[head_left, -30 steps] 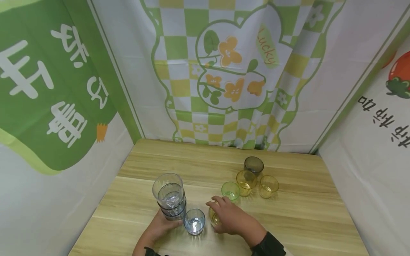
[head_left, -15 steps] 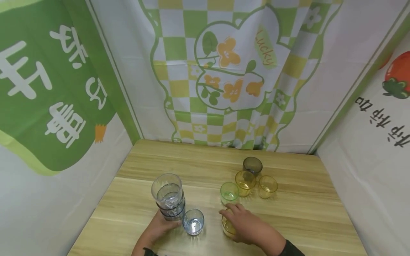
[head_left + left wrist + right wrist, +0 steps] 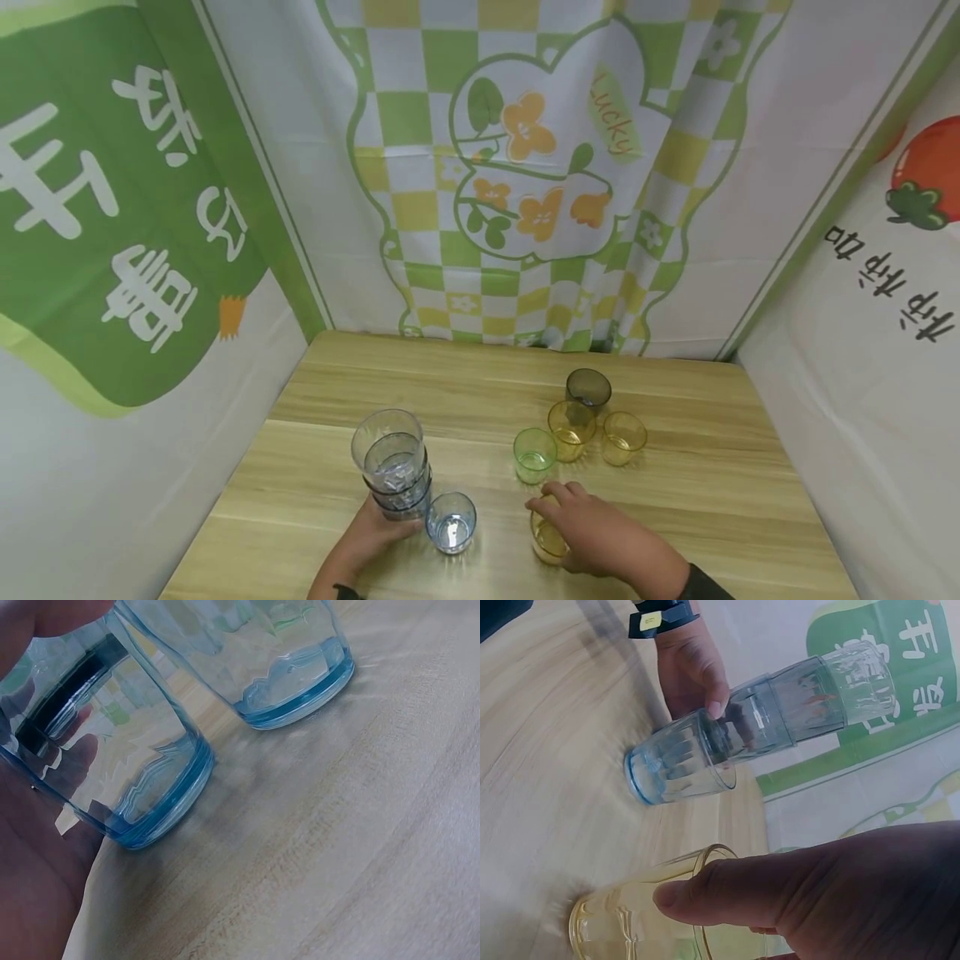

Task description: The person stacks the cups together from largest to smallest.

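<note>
My left hand [image 3: 371, 533] grips a tall stack of nested glasses [image 3: 397, 471] near its base. A clear glass tops the stack, with dark-rimmed bluish ones beneath. In the left wrist view the lowest glass [image 3: 169, 787] shows a blue base, low at the wooden table. Just right of it, a light blue glass [image 3: 452, 525] stands upright on its own. My right hand [image 3: 603, 533] holds a yellow glass [image 3: 546, 543] from its right side. In the right wrist view the thumb [image 3: 720, 892] lies across that glass near its rim; the other fingers are mostly hidden.
Behind the right hand stands a green glass [image 3: 535, 458]. Farther back are two yellow glasses, one in the middle [image 3: 572, 437] and one at right [image 3: 624, 442], plus a dark grey glass [image 3: 588, 387]. Printed cloth [image 3: 525, 292] closes off the table's [image 3: 442, 367] back edge.
The right hand has moved to the right with the yellow glass, widening the gap from the light blue glass. The left hand and its stack have stayed nearly in place.
</note>
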A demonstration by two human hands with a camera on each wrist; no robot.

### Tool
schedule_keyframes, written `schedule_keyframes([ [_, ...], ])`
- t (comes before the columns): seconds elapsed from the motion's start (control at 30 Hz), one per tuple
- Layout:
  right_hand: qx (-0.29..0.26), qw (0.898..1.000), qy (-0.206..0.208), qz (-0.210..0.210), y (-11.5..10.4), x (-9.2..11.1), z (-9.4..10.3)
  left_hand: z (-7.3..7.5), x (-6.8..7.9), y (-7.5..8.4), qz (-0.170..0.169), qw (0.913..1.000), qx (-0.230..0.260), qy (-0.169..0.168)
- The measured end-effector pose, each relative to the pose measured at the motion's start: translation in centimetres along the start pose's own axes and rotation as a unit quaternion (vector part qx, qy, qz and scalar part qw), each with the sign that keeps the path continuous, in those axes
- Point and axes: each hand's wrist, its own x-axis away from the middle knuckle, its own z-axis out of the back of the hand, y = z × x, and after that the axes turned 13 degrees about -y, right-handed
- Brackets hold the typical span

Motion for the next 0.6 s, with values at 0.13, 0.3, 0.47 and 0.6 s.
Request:
schedule_keyframes([
  [0.13,-0.002,1.000,-0.002,0.011,0.21,0.21,0.11,-0.05,-0.02,-0.07,0.007,1.0000,0.002,0.003],
  [0.3,0.005,1.000,-0.008,0.016,0.49,0.41,0.06,0.06,0.06,-0.15,0.002,1.0000,0.000,-0.004],
  [0.47,0.021,0.999,-0.009,0.025,0.73,0.69,0.16,0.00,0.10,-0.28,-0.021,0.9997,-0.012,-0.008],
  [0.6,0.028,0.999,-0.009,0.026,0.88,0.91,0.28,-0.10,0.07,-0.23,-0.014,0.9998,-0.012,-0.009],
])
